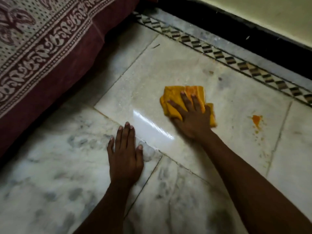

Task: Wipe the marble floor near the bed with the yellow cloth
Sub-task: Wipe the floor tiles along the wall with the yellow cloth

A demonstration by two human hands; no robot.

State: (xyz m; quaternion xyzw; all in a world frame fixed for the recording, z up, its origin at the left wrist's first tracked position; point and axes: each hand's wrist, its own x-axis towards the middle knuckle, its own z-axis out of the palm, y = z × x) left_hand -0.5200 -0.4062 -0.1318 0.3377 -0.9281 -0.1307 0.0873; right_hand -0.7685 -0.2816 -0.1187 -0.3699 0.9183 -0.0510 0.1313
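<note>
While the right hand (pixel 189 115) presses flat, fingers spread, on the yellow cloth (pixel 175 100) on the pale marble floor (pixel 194 68) beside the bed (pixel 50 48), the left hand (pixel 125 154) rests open on the floor. The orange stain (pixel 256 119) lies apart to the right, so the wiping may miss it or smear it wider.

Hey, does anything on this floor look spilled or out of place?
Yes. An orange stain with small droplets trailing below it sits on the marble floor, to the right of the yellow cloth under the right hand. The cloth is not touching it.
</note>
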